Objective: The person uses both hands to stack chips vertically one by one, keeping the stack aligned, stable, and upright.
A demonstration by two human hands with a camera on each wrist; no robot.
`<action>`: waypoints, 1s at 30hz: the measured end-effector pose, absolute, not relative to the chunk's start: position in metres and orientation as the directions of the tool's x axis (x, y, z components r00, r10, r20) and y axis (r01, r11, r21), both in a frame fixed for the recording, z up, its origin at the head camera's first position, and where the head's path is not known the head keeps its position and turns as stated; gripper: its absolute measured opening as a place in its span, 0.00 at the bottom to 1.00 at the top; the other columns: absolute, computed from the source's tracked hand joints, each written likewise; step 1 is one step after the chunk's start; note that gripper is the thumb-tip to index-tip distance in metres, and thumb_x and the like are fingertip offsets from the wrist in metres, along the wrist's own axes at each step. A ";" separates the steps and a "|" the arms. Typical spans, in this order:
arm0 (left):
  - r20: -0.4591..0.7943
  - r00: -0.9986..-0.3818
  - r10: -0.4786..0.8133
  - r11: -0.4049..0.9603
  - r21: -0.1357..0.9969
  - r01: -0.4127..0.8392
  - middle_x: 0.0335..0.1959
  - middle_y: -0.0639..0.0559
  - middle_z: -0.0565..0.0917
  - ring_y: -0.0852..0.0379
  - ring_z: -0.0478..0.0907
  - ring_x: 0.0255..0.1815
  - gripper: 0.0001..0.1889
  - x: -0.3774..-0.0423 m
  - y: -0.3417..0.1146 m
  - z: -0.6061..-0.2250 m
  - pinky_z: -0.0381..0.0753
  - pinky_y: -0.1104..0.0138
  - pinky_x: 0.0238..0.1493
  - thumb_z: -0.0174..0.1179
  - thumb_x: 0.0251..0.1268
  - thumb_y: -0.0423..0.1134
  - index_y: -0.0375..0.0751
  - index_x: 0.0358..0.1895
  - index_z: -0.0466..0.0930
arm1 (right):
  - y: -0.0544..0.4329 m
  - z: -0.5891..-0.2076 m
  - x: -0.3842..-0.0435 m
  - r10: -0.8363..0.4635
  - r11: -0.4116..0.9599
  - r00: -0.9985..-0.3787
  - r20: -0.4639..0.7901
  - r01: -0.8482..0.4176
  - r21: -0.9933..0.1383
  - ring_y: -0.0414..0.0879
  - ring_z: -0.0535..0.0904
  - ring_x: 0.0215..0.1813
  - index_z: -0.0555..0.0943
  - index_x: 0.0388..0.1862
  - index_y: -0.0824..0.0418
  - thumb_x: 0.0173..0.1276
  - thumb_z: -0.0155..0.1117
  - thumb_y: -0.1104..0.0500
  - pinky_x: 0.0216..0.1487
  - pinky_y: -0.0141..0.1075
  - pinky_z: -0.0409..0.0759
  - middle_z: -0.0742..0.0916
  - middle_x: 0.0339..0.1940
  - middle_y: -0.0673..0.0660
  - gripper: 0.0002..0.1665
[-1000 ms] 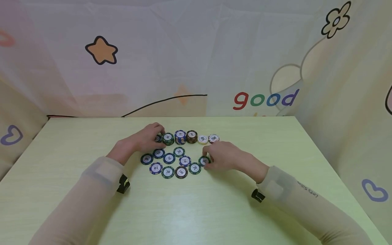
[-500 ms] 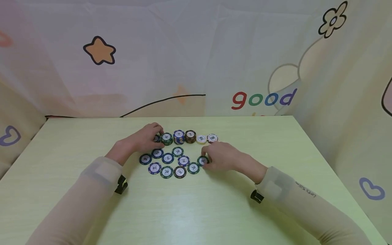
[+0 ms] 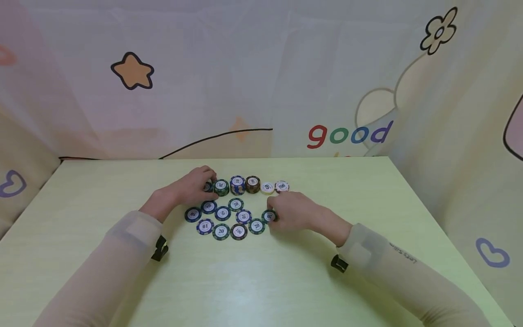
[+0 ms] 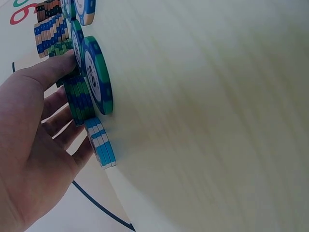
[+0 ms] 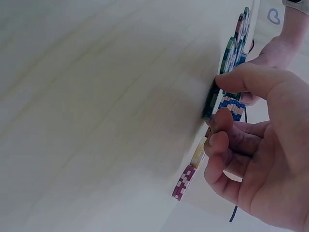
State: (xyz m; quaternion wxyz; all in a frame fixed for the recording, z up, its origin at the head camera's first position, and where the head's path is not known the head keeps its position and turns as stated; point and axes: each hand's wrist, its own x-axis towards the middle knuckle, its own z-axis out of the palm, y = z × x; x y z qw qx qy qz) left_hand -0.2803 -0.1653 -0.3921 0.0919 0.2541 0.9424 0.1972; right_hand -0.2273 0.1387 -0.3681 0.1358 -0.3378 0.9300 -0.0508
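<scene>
In the head view, a row of poker chip stacks runs along the back of the table. At its left end my left hand (image 3: pixel 194 185) grips a green-and-blue stack (image 4: pixel 81 104) between thumb and fingers; the palm side covers part of it from above. A light-blue-and-white stack (image 4: pixel 101 142) sits by its other fingers in the left wrist view. The green stack (image 3: pixel 222 186) stands just right of the fingertips. My right hand (image 3: pixel 293 210) pinches the edge of a green 20 chip (image 3: pixel 269 216), flat or nearly flat at the right of the loose chips.
A blue stack (image 3: pixel 237 184), brown stack (image 3: pixel 253 183), yellow stack (image 3: pixel 267 187) and dark-red-and-white stack (image 3: pixel 282 185) continue the row. Several loose chips lie in front, among them a 100 chip (image 3: pixel 239 232) and a blue 10 chip (image 3: pixel 205 226). A printed curtain (image 3: pixel 204 81) hangs behind the table (image 3: pixel 229 281).
The head view has shifted slightly. Both hands keep their places relative to the chips, and no chip has visibly moved.
</scene>
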 end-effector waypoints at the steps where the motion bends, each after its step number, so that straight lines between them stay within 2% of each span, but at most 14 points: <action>1: -0.074 -0.854 0.516 0.793 0.417 0.443 0.68 0.33 0.69 0.38 0.67 0.66 0.24 -0.280 -0.166 -0.392 0.66 0.46 0.70 0.67 0.71 0.42 0.29 0.61 0.74 | 0.138 -0.368 -0.227 -0.641 0.767 -0.736 -0.217 -0.616 -0.180 0.44 0.75 0.31 0.83 0.45 0.60 0.67 0.72 0.54 0.34 0.37 0.73 0.81 0.28 0.48 0.13; 9: -0.058 -0.852 0.521 0.786 0.420 0.453 0.67 0.32 0.70 0.37 0.67 0.66 0.24 -0.279 -0.166 -0.393 0.66 0.46 0.70 0.67 0.70 0.41 0.28 0.61 0.74 | 0.132 -0.363 -0.228 -0.636 0.772 -0.749 -0.186 -0.616 -0.161 0.44 0.76 0.30 0.81 0.45 0.60 0.65 0.71 0.54 0.32 0.37 0.73 0.81 0.29 0.49 0.14; 17: -0.049 -0.852 0.521 0.787 0.415 0.457 0.66 0.33 0.71 0.38 0.68 0.65 0.25 -0.280 -0.167 -0.394 0.67 0.47 0.69 0.68 0.70 0.41 0.28 0.62 0.74 | 0.122 -0.360 -0.227 -0.618 0.786 -0.766 -0.175 -0.598 -0.157 0.45 0.76 0.29 0.81 0.55 0.61 0.67 0.70 0.49 0.30 0.36 0.74 0.82 0.26 0.48 0.23; 24: -0.051 -0.853 0.520 0.789 0.410 0.457 0.65 0.34 0.72 0.39 0.69 0.64 0.26 -0.280 -0.166 -0.392 0.67 0.47 0.69 0.67 0.70 0.42 0.28 0.62 0.74 | 0.113 -0.361 -0.229 -0.623 0.782 -0.769 -0.143 -0.605 -0.149 0.43 0.74 0.24 0.81 0.57 0.61 0.68 0.69 0.48 0.26 0.35 0.69 0.78 0.19 0.47 0.25; 30: -0.061 -0.851 0.521 0.790 0.412 0.454 0.65 0.35 0.72 0.40 0.70 0.64 0.26 -0.281 -0.167 -0.392 0.67 0.47 0.69 0.68 0.70 0.43 0.29 0.62 0.75 | 0.100 -0.360 -0.233 -0.633 0.772 -0.765 -0.118 -0.613 -0.169 0.42 0.72 0.21 0.80 0.58 0.61 0.68 0.67 0.48 0.23 0.34 0.67 0.79 0.19 0.49 0.25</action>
